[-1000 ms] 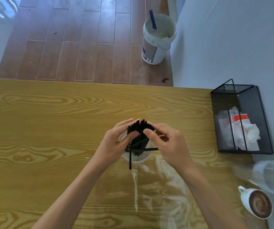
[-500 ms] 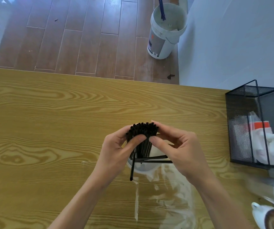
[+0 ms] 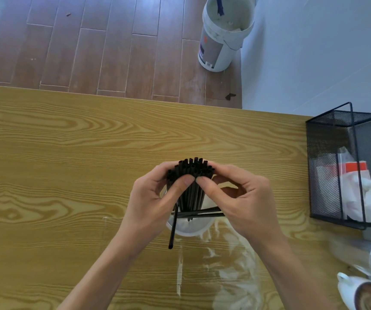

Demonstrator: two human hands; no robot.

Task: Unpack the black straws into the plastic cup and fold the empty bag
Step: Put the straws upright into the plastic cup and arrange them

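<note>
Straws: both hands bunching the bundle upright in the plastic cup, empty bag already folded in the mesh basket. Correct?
Not quite. The head view shows both the left hand and right hand bunching the black straws upright in the plastic cup, but the empty bag lies unfolded on the table in front of the cup, not in the mesh basket.

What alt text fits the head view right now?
Both hands, left hand and right hand, grip a bundle of black straws standing in a plastic cup on a wooden table. The clear empty bag lies unfolded nearer the person.
</note>
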